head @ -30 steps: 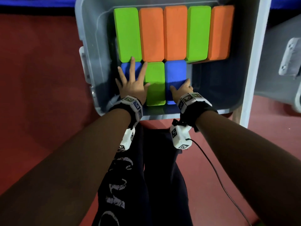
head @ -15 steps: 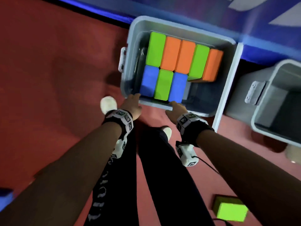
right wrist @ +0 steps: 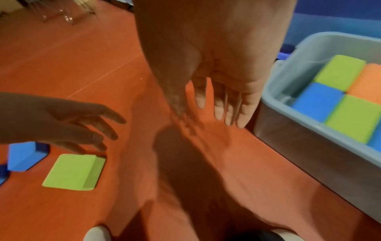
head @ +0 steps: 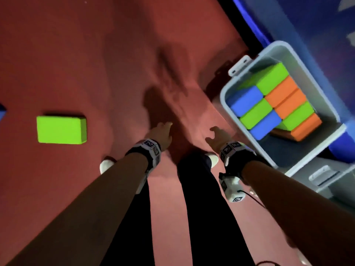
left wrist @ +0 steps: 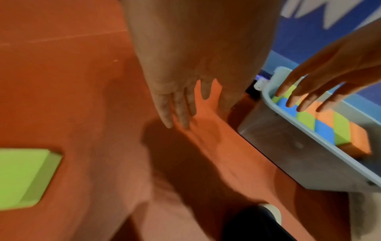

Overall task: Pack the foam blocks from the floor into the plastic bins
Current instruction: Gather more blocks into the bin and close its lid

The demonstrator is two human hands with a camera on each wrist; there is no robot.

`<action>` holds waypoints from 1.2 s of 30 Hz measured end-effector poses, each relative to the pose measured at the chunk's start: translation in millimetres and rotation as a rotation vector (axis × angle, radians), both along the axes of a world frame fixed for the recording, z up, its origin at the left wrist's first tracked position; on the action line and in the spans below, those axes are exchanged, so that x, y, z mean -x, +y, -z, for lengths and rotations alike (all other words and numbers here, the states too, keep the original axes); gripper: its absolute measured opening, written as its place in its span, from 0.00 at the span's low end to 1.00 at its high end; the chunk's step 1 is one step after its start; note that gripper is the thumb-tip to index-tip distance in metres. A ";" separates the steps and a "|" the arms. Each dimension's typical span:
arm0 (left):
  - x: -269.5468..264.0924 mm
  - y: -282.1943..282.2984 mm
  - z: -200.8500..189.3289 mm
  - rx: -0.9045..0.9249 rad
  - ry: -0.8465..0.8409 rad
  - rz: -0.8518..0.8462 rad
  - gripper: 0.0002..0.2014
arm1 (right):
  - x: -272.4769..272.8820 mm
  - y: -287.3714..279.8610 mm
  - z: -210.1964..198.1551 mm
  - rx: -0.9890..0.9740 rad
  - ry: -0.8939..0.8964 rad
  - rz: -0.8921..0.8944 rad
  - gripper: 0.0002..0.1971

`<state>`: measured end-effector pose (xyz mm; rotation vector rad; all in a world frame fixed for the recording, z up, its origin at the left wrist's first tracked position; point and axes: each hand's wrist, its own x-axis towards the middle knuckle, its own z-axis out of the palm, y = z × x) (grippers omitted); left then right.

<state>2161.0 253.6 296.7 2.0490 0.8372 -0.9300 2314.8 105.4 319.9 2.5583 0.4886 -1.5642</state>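
Observation:
A grey plastic bin (head: 230, 112) stands on the red floor at the right, holding several green, orange and blue foam blocks (head: 269, 104). A loose green foam block (head: 61, 129) lies on the floor at the left, and a blue block (right wrist: 24, 154) lies beyond it. My left hand (head: 162, 131) hangs empty over the bare floor between block and bin, fingers straight. My right hand (head: 217, 136) is also empty with relaxed straight fingers, just left of the bin's near wall (right wrist: 299, 143). Neither hand touches anything.
A second grey bin (head: 330, 177) sits at the lower right beside the first. A blue padded wall (head: 307, 35) runs behind the bins. My dark trouser legs and white shoes (head: 105, 164) stand below the hands. A cable (head: 253, 196) trails from the right wrist camera.
Both hands have left the blocks in the bin and drawn back over the floor. My view has swung left, so the bin now sits at the right and the loose green block at the left.

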 end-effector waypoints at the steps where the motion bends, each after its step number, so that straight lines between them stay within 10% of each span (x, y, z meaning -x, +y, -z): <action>1: 29.4 13.0 2.2 0.028 0.017 -0.048 0.29 | 20.1 23.1 1.4 0.000 0.013 -0.044 0.27; 19: 495.7 234.3 27.7 0.019 0.122 -1.139 0.28 | 423.8 410.0 2.3 -0.110 0.080 -0.695 0.21; 28: 535.5 281.7 76.5 0.152 -0.040 -1.867 0.24 | 502.4 533.8 32.8 -0.071 0.072 -1.023 0.21; 36: 517.2 322.7 184.0 0.174 -0.052 -2.485 0.29 | 543.8 638.8 141.9 -0.015 0.189 -1.202 0.18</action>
